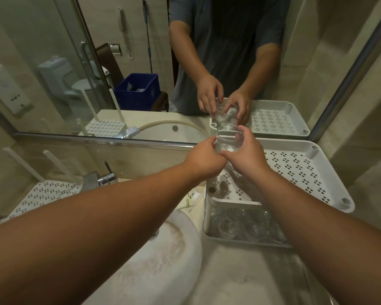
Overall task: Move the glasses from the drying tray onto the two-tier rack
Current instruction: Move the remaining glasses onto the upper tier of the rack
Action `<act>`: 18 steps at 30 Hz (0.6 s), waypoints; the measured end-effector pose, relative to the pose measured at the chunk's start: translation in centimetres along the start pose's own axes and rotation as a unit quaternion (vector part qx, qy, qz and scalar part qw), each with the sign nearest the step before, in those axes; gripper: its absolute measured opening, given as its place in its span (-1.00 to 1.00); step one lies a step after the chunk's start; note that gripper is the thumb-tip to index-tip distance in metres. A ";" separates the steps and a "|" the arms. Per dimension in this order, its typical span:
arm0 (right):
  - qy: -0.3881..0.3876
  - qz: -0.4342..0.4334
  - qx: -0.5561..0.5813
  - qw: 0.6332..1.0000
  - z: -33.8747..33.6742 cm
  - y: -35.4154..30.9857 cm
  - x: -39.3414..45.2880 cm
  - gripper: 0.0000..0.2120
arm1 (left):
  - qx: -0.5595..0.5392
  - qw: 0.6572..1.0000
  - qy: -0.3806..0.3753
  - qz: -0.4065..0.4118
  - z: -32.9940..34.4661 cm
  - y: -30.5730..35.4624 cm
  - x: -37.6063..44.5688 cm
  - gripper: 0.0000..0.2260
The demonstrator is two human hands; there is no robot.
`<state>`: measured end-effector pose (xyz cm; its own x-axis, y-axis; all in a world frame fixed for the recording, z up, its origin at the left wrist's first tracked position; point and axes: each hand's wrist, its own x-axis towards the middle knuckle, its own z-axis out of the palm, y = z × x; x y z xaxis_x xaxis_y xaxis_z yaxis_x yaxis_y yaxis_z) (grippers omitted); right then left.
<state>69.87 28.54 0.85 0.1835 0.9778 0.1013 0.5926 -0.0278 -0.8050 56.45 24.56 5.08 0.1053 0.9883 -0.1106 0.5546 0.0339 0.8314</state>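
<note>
A clear glass [228, 140] is held between both hands over the far left corner of the white rack's perforated top tier [299, 170], close to the mirror. My left hand [204, 160] grips its left side and my right hand [248, 154] wraps its right side. The rack's lower tier [209, 225] holds several clear glasses [240, 225], partly hidden by my right forearm. Whether the held glass touches the top tier cannot be told.
A white round sink [158, 260] sits at lower left with a chrome tap [99, 178] behind it. Another white perforated tray [44, 194] with upright posts stands at the left. The mirror [141, 62] runs along the back, reflecting a person and the rack.
</note>
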 end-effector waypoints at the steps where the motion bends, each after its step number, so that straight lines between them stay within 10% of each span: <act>1: -0.003 -0.003 -0.004 1.000 -0.1 0.1 0.0 -0.16 | -0.007 1.000 -0.005 -0.001 0.0 0.0 -0.1 -0.40; 18: 0.041 -0.018 -0.067 0.997 -3.0 -1.8 -5.3 -0.12 | -0.059 0.996 0.051 0.050 -2.2 -2.4 -4.5 -0.44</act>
<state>70.20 22.81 3.52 0.2204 0.9586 0.1803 0.6984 -0.0260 -0.7153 52.88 20.36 4.79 0.0680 0.9973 0.0263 0.4447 -0.0539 0.8940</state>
